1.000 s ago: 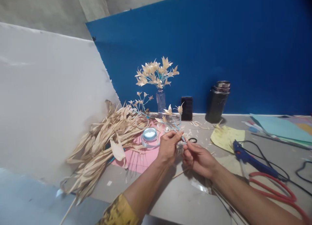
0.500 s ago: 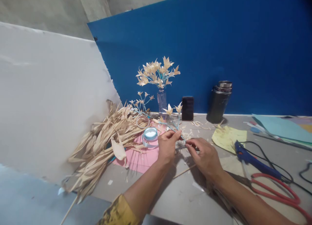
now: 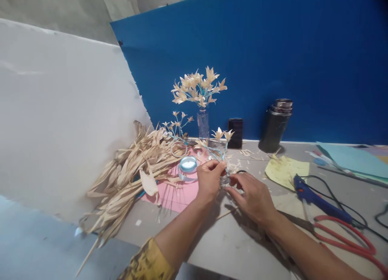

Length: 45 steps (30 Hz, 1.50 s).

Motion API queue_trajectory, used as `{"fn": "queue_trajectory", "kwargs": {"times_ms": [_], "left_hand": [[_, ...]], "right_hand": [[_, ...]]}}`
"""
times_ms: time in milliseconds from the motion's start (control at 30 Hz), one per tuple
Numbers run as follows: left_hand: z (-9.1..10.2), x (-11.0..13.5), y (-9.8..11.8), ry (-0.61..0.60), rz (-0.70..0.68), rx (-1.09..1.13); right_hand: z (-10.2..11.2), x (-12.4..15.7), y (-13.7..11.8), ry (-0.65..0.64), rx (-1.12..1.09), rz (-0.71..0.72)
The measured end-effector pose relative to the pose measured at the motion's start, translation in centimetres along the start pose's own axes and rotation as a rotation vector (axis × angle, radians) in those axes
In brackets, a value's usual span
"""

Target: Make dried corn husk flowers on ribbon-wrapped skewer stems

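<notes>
I'm watching from afar through the head camera as the left hand (image 3: 209, 179) is pinching a flower spray (image 3: 218, 134) by its stem, thumb and forefinger pressing together below the blossoms. The spray is standing nearly upright above the table (image 3: 218, 247), in front of the body; I'm judging that this low hold is keeping the petals free of the fingers and leaving the stem's lower end within reach. The right hand (image 3: 253, 195) is hovering at that lower end, its thumb spreading away from the curling forefinger; whether a fingertip is touching the stem, I'm not managing to tell.

A ribbon roll (image 3: 183, 170) is lying just left of the left hand, on or against the pink paper (image 3: 182, 197), probably for easy reach. The glue gun (image 3: 321, 203) and the scissors (image 3: 368, 247) are resting on the right, seemingly out of the hands' way.

The blossoms are looking pale, papery and pointed like little stars, while blue wrapping is covering their thin stems. The husk bundle (image 3: 130, 179) is sprawling leftward, dry, creased and straw-coloured. Behind the spray, a clear ribbed bottle (image 3: 203, 124) is propping up a fuller bouquet (image 3: 198, 85) of similar flowers.
</notes>
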<state>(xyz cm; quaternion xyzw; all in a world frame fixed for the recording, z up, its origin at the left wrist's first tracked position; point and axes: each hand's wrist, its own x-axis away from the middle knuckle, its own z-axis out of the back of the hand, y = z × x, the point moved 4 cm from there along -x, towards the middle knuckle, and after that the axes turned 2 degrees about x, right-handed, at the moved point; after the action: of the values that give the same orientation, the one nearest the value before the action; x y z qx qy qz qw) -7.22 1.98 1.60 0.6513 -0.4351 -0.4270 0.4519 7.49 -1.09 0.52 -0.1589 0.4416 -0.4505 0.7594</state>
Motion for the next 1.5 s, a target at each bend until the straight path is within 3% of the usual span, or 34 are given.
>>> {"fn": "queue_trajectory", "kwargs": {"times_ms": [100,167,267,333,400,467,533,600,667,733,867,967,1033,1100,1200,1267,1400,1500], "left_hand": [[-0.1,0.0,-0.2,-0.005,0.031,0.065],[-0.3,-0.1,-0.4,-0.043,0.11,0.213],[-1.0,0.0,-0.6,-0.144,0.246,0.413],[-1.2,0.1,-0.6,-0.173,0.282,0.438],[-1.0,0.0,-0.5,-0.152,0.254,0.4],[-0.7,-0.1,-0.3,-0.098,0.172,0.321],[-0.3,-0.1,0.0,-0.037,0.083,0.209],[-0.1,-0.1,0.2,0.002,0.026,0.109],[0.0,0.0,0.3,0.014,0.005,0.065],[-0.1,0.0,0.1,0.0,0.013,0.091],[-0.2,-0.3,-0.4,-0.019,0.057,0.196],[-0.2,-0.5,-0.5,-0.041,0.059,0.197],[-0.3,-0.4,-0.4,-0.089,0.075,0.207],[-0.6,-0.3,-0.3,-0.162,0.114,0.241],[-1.0,0.0,0.0,-0.259,0.156,0.271],[-0.9,0.0,0.4,-0.255,0.118,0.225],[-0.3,-0.1,1.3,-0.185,0.001,0.06],[-0.3,0.1,1.3,-0.178,-0.01,0.026]], "right_hand": [[0.1,0.0,-0.1,0.024,-0.04,0.021],[-0.1,-0.1,0.5,-0.003,-0.332,-0.16],[-1.7,-0.1,1.3,-0.182,-0.945,-0.501],[-2.5,0.0,1.3,-0.302,-1.171,-0.602],[-2.6,0.1,1.6,-0.309,-1.106,-0.615],[-1.7,0.0,2.2,-0.163,-0.791,-0.542],[-0.3,0.0,2.1,0.036,-0.351,-0.346],[0.5,0.1,1.1,0.15,0.001,-0.1],[0.5,0.4,0.2,0.162,0.193,0.088],[0.3,0.5,-0.2,0.151,0.257,0.179],[0.3,0.4,-0.1,0.145,0.174,0.168],[0.3,-0.1,0.5,0.071,-0.034,-0.027],[-0.2,-0.2,1.1,-0.079,-0.348,-0.251],[-1.1,0.0,1.2,-0.315,-0.777,-0.46],[-2.0,0.6,0.5,-0.596,-1.221,-0.618],[-1.9,0.5,0.8,-0.551,-1.194,-0.625],[-1.4,-0.2,1.8,-0.238,-0.825,-0.521],[-2.2,0.1,1.5,-0.228,-0.837,-0.519]]}}
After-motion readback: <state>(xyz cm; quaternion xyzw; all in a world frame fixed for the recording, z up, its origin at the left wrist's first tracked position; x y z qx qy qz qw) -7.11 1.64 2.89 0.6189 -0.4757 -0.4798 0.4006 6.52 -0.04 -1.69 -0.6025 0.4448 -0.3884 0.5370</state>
